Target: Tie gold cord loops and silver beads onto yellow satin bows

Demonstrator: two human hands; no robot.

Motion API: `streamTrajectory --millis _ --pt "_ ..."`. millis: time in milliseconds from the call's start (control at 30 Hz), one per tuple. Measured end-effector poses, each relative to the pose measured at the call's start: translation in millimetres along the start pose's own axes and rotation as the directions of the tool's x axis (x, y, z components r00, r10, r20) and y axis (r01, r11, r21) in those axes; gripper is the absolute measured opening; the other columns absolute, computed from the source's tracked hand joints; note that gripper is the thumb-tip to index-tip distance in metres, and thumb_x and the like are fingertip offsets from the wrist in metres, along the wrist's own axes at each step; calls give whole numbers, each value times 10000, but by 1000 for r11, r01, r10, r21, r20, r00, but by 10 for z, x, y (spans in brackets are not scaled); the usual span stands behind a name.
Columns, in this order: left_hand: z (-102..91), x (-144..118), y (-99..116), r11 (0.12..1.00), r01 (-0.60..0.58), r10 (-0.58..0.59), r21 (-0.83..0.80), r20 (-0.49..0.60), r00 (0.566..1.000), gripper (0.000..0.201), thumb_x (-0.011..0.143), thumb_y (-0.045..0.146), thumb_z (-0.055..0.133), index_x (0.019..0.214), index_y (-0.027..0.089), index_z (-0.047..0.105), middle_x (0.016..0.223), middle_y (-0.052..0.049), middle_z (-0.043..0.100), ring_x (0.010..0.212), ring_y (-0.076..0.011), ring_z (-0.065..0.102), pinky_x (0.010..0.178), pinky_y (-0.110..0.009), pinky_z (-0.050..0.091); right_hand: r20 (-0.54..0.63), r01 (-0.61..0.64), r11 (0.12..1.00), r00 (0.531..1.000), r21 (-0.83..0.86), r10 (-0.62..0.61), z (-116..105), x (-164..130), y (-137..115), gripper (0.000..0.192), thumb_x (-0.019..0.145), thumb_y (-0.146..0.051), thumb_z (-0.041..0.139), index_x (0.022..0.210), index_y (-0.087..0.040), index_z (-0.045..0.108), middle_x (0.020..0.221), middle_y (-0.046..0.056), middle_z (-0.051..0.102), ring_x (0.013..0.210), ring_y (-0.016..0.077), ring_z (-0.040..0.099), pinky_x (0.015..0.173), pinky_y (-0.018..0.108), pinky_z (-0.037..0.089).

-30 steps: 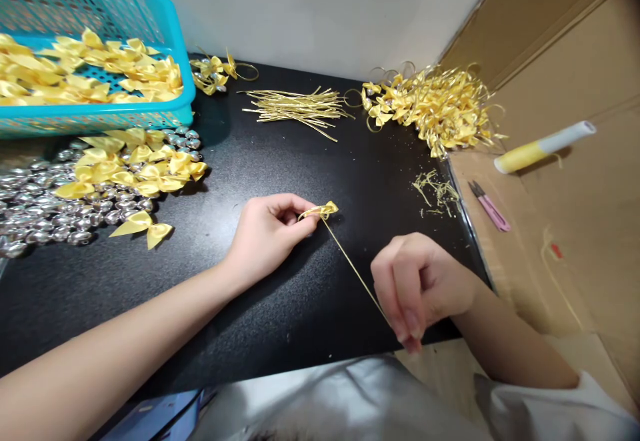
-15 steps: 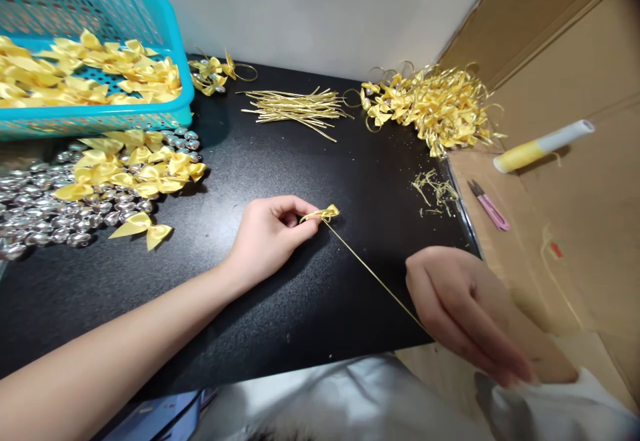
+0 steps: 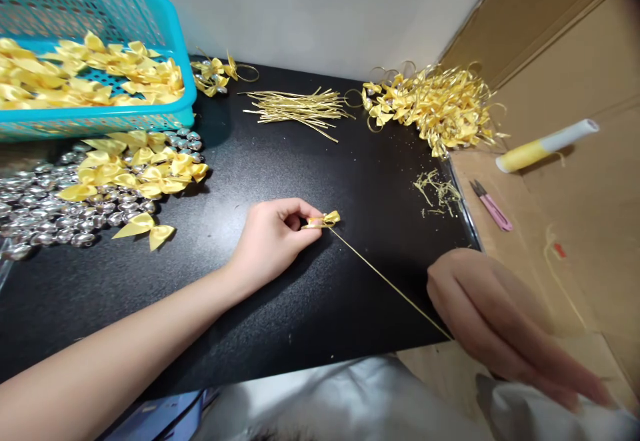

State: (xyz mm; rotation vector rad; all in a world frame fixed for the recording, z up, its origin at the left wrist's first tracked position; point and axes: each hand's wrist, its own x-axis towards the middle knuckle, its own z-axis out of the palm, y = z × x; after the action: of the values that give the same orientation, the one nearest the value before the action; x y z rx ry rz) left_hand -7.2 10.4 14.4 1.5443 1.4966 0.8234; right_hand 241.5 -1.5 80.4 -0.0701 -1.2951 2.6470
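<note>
Yellow satin makes up the small bow (image 3: 324, 219) pinched between the thumb and fingertips of the left hand (image 3: 273, 235), which rests curled on the black bench (image 3: 280, 161) near its middle; a thin gold wire (image 3: 385, 278) runs taut from the bow down and to the right, as far as the right hand (image 3: 493, 314); that hand is blurred at the bench's front edge with its fingers stretched long and loosely together, and the wire's end meets it at the lower edge of the palm, but whether it is gripped there I cannot tell. Behind, a bundle of gold wires (image 3: 295, 107) lies near the wall, with a heap of finished bows (image 3: 435, 104) at the far right corner; at the left a turquoise basket (image 3: 165, 21) holds more yellow bows, and beside it loose bows (image 3: 140, 167) lie over silver beads (image 3: 35, 211); pink snips (image 3: 491, 205) and a yellow-and-white tube (image 3: 545, 145) sit on cardboard (image 3: 590, 214) to the right.
</note>
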Motion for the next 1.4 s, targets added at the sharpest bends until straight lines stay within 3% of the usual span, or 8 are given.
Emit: streamTrajectory --millis 200,367,467,533,600,800,1033,1400 --pt "13 -11 4 1000 -5 5 2 -4 1000 182 727 306 672 721 134 732 451 36 504 437 -71 352 420 -200 232 -165 -156 982 971 105 172 91 -112 -27 682 868 -562 518 296 -196 456 381 -38 506 289 -15 447 422 92 429" --pt "-12 18 -7 996 51 -49 -75 25 998 180 705 306 677 732 133 717 518 12 571 470 -82 422 445 -198 291 27 281 959 960 -39 -280 -86 3 -18 532 962 -331 518 446 -198 500 428 -54 509 367 16 510 423 135 411" --pt "-29 37 -3 970 90 -74 -227 78 994 160 666 253 676 771 132 683 650 -9 643 560 -102 534 524 -206 393 -395 466 785 686 -407 -612 -239 129 94 269 880 -267 641 632 -223 549 503 -71 400 425 51 403 437 183 369" --pt "-31 39 7 949 114 -86 -293 107 991 164 648 225 674 785 136 661 673 -4 641 584 -105 555 547 -209 407 -602 312 731 420 -607 -679 -331 205 203 96 865 -248 648 790 -224 592 583 -62 407 500 69 375 503 213 362" --pt "-24 26 27 937 139 -97 -322 143 985 150 647 218 672 772 138 648 669 2 631 585 -103 555 546 -208 400 -652 151 720 331 -677 -682 -391 271 316 62 907 -261 577 855 -227 578 598 -66 385 510 75 342 508 221 324" --pt "26 -73 102 911 193 -107 -365 242 964 115 679 242 651 735 147 619 640 11 609 570 -103 540 537 -213 387 -622 -354 511 443 -783 -646 -336 475 556 156 745 -201 721 816 -204 582 521 -113 292 454 50 248 447 205 224" --pt "66 -197 47 978 34 1 -204 170 985 100 780 270 625 787 170 622 671 1 622 590 -125 556 523 -228 381 -397 -486 143 473 -862 -787 -338 562 687 44 789 -200 671 771 -167 693 507 -59 534 423 45 372 445 196 305" --pt "87 -230 133 953 -282 273 114 88 958 80 791 187 594 725 179 638 524 54 504 489 -81 437 501 -205 327 -480 -529 208 448 -822 -754 -320 589 681 119 751 -141 602 710 -156 712 470 -60 491 415 49 373 457 195 315"
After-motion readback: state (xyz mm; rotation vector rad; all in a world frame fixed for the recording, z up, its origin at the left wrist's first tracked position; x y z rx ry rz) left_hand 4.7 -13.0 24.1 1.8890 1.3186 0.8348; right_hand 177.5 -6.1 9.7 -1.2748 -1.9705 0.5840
